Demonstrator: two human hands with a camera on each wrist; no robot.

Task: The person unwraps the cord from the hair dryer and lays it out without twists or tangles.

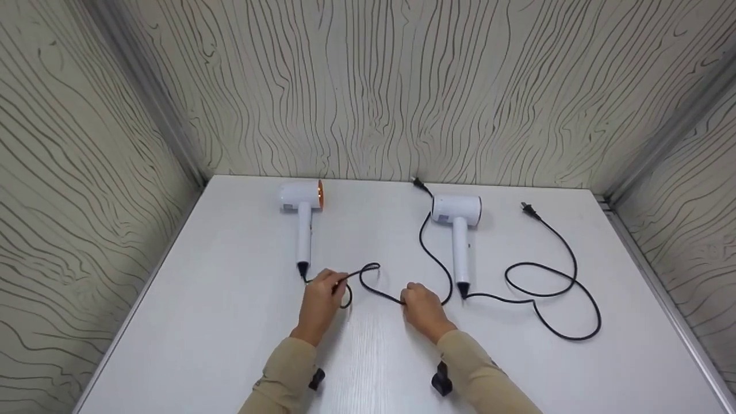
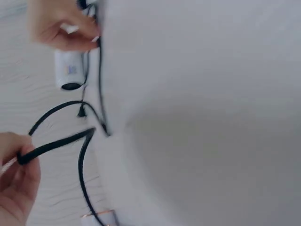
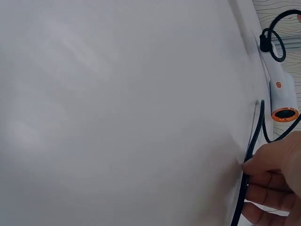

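On the left of the table lies a white hair dryer with an orange rim, its handle toward me. My left hand pinches the black cord just below that handle. A small bend of cord stands up between the two hands. My right hand holds the same cord farther along, between thumb and fingers, low over the table; the right wrist view shows the fingers on it. From there the cord runs up behind a second white hair dryer to a plug near the back edge.
The second dryer's cord loops over the right side of the white table, ending in a plug. Wood-grain panels rise behind and at both sides. Black wrist mounts sit under the sleeves.
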